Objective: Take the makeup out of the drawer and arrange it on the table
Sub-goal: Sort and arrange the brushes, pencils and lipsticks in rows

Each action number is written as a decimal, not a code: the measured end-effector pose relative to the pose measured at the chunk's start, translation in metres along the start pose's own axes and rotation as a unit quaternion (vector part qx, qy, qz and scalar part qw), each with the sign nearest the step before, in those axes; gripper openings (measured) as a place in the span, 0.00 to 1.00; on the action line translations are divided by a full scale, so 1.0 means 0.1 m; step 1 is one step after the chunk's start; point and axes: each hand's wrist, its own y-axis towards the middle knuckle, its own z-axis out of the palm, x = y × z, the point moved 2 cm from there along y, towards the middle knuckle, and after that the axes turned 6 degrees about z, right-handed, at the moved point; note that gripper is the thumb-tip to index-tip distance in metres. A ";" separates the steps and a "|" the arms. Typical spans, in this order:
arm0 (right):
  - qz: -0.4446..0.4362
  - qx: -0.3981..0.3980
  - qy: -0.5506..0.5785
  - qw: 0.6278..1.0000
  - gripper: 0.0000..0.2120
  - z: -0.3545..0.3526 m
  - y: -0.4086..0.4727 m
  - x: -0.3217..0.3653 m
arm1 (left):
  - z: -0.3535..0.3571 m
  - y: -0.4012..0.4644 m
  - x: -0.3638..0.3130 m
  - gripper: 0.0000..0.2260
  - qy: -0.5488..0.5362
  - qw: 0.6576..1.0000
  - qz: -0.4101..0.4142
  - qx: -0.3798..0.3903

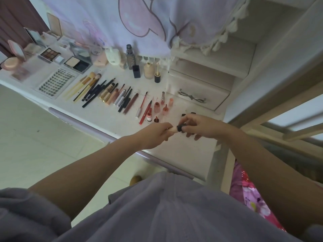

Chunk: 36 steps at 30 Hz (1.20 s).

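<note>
I hold a small tube (175, 129) above the white table (111, 117), its long axis running left to right. My left hand (153, 136) has a grip pinching the smooth beige body; my right hand (201, 126) pinches the dark, blocky cap at the right-pointing end. Slim pencils (97, 92) lie in rows beyond.

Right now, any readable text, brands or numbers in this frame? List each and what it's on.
None can be read.
Dark print on the gold tube among the pencils: too blurred.
Pattern or print on the tall dark bottle: too blurred.
White label on the small red bottle: too small.
The tube held between left hand and right hand: no text visible.
</note>
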 end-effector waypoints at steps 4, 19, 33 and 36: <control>0.006 -0.006 -0.040 0.999 0.14 0.03 0.02 -0.01 | 0.04 0.01 -0.01 0.10 0.020 1.000 0.007 0.013; 0.011 -0.006 -0.058 0.998 0.02 -0.24 -0.01 -0.28 | 0.12 0.08 0.03 0.15 -0.022 0.996 -0.062 0.062; -0.008 -0.239 0.097 0.966 0.08 -0.12 0.36 -0.67 | 0.31 0.87 -0.10 0.12 -0.049 0.946 -0.119 -0.296; -0.072 -0.318 0.063 0.943 0.09 -0.17 0.46 -0.56 | 0.30 0.93 -0.04 0.08 -0.059 0.937 -0.133 -0.319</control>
